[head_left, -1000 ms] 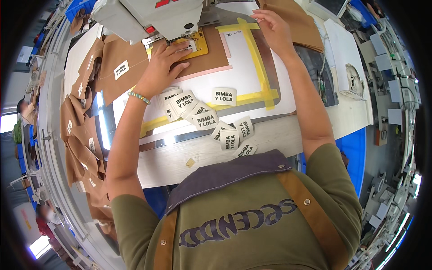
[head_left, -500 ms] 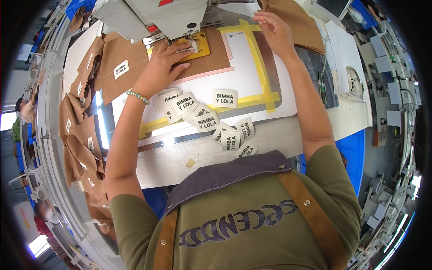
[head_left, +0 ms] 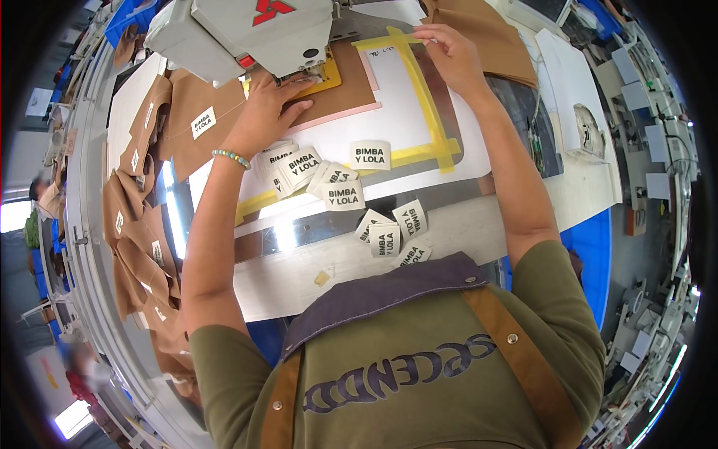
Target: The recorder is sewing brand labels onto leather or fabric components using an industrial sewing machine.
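My left hand (head_left: 273,106) lies with fingers apart beside the yellow plate (head_left: 329,78) under a white sewing machine head (head_left: 247,37), on brown material (head_left: 344,93); some fingertips are hidden near the needle area. My right hand (head_left: 454,58), open with loosely bent fingers, touches the far right corner of a flat board (head_left: 396,120) edged with yellow tape. Printed white labels (head_left: 370,156) lie on the board's near part; another group (head_left: 410,221) is on the pale table (head_left: 277,280) nearer me.
Brown pieces (head_left: 138,247) with labels hang along the left; a brown stack (head_left: 501,56) lies at back right. A white device (head_left: 587,135) and a dark mat with tools (head_left: 535,142) are at right. A blue bin (head_left: 591,269) is below. Blurred people (head_left: 78,363) are far left.
The board, its brown material and both my hands have shifted slightly away from me and leftward. The gap between the label groups on the board and on the table has widened.
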### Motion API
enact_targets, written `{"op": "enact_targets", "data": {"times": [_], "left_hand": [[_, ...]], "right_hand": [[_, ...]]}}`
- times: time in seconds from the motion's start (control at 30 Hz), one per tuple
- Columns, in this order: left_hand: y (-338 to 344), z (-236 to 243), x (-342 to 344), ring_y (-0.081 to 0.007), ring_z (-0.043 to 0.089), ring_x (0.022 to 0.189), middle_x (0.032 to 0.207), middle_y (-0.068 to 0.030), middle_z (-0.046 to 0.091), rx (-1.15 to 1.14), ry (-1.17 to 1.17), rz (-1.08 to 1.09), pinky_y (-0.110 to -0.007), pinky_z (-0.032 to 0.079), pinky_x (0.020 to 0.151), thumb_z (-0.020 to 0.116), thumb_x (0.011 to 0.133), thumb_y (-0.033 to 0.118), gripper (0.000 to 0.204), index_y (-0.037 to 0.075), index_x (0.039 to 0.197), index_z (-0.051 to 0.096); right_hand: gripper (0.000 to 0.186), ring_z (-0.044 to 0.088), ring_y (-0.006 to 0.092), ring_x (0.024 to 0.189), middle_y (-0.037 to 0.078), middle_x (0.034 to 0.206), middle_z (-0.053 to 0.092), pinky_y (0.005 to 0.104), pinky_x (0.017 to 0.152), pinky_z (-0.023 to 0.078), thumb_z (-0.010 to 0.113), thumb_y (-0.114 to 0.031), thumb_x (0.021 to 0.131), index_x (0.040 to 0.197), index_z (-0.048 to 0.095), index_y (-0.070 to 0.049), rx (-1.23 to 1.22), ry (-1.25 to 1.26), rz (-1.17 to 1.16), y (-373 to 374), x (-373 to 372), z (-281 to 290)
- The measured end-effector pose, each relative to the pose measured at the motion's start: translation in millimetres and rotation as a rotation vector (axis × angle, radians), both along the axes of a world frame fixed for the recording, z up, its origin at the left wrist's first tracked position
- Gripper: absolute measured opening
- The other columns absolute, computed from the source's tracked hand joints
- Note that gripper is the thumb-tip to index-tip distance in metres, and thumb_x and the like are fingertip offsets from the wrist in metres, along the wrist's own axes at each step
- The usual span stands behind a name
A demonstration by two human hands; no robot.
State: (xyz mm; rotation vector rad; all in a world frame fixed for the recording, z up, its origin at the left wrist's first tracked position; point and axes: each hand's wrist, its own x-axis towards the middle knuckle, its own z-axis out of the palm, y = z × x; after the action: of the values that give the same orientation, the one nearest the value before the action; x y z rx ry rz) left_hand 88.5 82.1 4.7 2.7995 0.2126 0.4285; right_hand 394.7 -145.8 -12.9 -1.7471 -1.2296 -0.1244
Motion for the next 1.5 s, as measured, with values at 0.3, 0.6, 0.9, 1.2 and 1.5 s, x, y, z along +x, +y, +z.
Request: {"op": "enact_targets", "data": {"times": [0.3, 0.6, 0.9, 1.2, 1.5], "left_hand": [[21.4, -7.2, -6.0, -0.0382, 0.059, 0.121, 0.129, -0.0199, 0.07, -0.113, -0.017, 0.003, -0.043, 0.047, 0.111, 0.07, 0.106, 0.023, 0.041, 0.01, 0.144, 0.071], [53.1, -2.8, -53.3, -0.0365, 0.042, 0.157, 0.165, -0.0138, 0.054, -0.085, 0.067, 0.087, -0.048, 0.033, 0.13, 0.085, 0.091, 0.028, 0.068, 0.003, 0.15, 0.063], [48.0, -7.0, -52.9, -0.0338, 0.044, 0.155, 0.166, -0.0062, 0.054, -0.039, 0.035, 0.117, -0.049, 0.035, 0.129, 0.089, 0.086, 0.034, 0.065, 0.014, 0.146, 0.072], [3.2, -12.6, -21.9, -0.0314, 0.059, 0.117, 0.137, -0.0108, 0.071, 0.0, -0.138, -0.004, -0.043, 0.048, 0.11, 0.089, 0.085, 0.026, 0.055, 0.009, 0.136, 0.077], [2.0, -14.5, -10.5, -0.0293, 0.058, 0.107, 0.109, -0.0083, 0.069, -0.272, -0.157, 0.188, -0.041, 0.05, 0.097, 0.092, 0.085, 0.025, 0.032, 0.002, 0.102, 0.078]], "right_hand": [[0.023, 0.07, 0.0175, 0.107, 0.004, 0.128, 0.077, 0.0294, 0.093, 0.055, 0.064, -0.004, 0.104, 0.121, 0.079, -0.007, -0.099, 0.004, 0.047, -1.9, -10.5, 1.6], [0.032, 0.068, 0.0276, 0.126, 0.009, 0.136, 0.074, 0.04, 0.101, 0.058, 0.068, -0.028, 0.104, 0.127, 0.077, -0.007, -0.487, -0.527, 0.341, 11.8, -83.8, 34.7], [0.039, 0.069, 0.0301, 0.124, 0.01, 0.135, 0.074, 0.0411, 0.104, 0.057, 0.07, -0.035, 0.103, 0.122, 0.076, -0.002, -0.606, -0.542, 0.271, 8.7, -90.7, 27.1], [0.04, 0.063, 0.026, 0.129, 0.007, 0.134, 0.072, 0.0422, 0.107, 0.053, 0.076, -0.039, 0.098, 0.12, 0.076, -0.005, -0.605, -0.687, 0.232, -25.0, -106.9, 39.1], [0.035, 0.067, 0.0252, 0.111, 0.005, 0.117, 0.072, 0.0395, 0.092, 0.057, 0.079, -0.033, 0.095, 0.116, 0.076, -0.006, -0.413, -0.628, 0.273, -31.4, -101.2, 24.8]]}}
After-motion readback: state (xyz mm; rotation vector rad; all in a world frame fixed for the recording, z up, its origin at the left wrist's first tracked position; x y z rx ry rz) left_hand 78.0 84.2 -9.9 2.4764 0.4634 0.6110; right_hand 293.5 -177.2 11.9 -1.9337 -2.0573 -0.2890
